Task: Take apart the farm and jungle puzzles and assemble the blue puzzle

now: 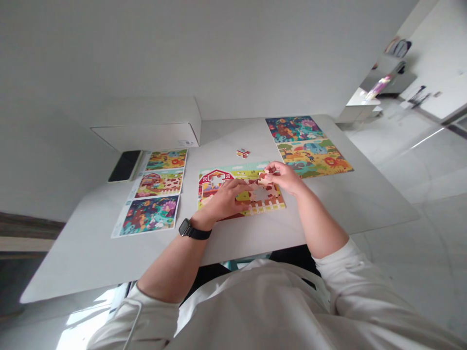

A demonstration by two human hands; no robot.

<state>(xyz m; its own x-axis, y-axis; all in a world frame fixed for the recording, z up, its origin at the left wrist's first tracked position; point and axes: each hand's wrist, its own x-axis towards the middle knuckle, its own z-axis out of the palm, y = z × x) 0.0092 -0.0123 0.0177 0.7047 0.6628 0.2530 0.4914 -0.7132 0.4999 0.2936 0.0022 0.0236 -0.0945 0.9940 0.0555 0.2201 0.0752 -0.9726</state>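
Note:
A farm jigsaw puzzle [275,200] with a red barn, a brown-and-white cow and a fence lies on the table before me. Gaps show in its barn and in the cow's body. Across its middle rests my left hand [230,198], palm down with fingers stretched out. At the upper right of the puzzle, my right hand [282,178] pinches a brown-and-white puzzle piece [264,178] between thumb and fingers. Beyond the puzzle lie a few loose puzzle pieces [242,153].
Two finished-looking puzzles [313,158] lie at the right. A reference sheet [160,182] with three pictures is at the left, beside a dark phone [125,166]. A white box [146,133] stands against the wall at the back of the white table [368,209].

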